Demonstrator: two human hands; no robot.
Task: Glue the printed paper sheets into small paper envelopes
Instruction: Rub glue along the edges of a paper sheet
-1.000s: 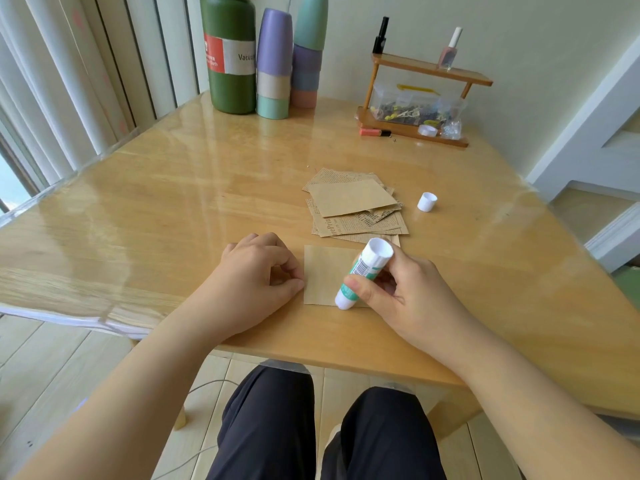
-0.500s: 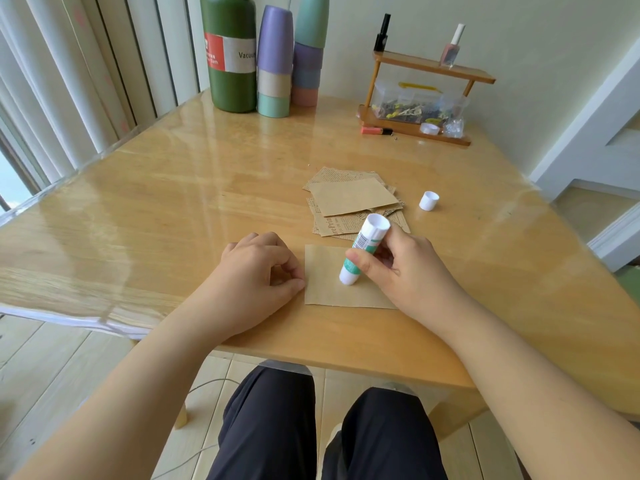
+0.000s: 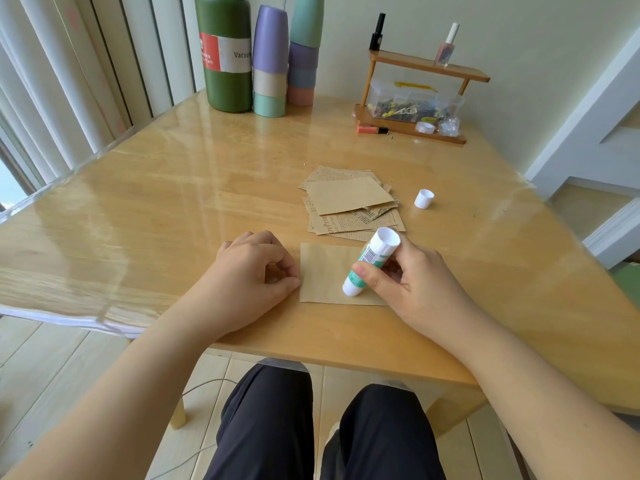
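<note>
Wooden table (image 3: 145,216) with a glossy cover fills the head view, and I take the brown sheet (image 3: 323,271) near its front edge as my landmark. Only this one view is given.

My left hand (image 3: 249,275) lies just left of the sheet, fingers curled, and its thumb and fingertips seem to press the sheet's left edge; I cannot tell if they pinch it or only touch it. My right hand (image 3: 412,282) grasps the glue stick (image 3: 370,265), which is tilted, with its lower end on the sheet close to the bottom edge. Behind the sheet waits the pile of printed papers (image 3: 349,206). The white cap (image 3: 424,198) stands behind and to the right of the sheet.

I judge the task to be at an early part: glue is being spread on this one sheet, no fold is visible, and I see no finished envelope. The pile is left to do.

Against half a second ago, the glue stick tip has come down from the middle of the sheet toward the bottom edge. My left hand has stayed where it was.
</note>
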